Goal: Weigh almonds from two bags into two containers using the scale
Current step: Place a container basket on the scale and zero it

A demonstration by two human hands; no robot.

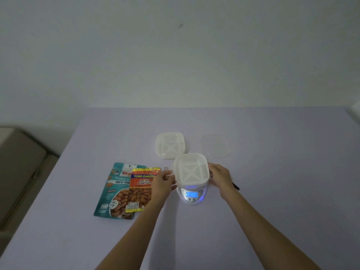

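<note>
Left hand (162,182) and right hand (220,177) bracket the container (191,169), apparently centring it on the scale (191,195); fingers loosely curved, actual grip undeterminable.

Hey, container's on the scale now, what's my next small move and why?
Probably draw your left hand and right hand away from the container: it sits empty on the lit scale, and hands at its sides could skew the reading.
</note>
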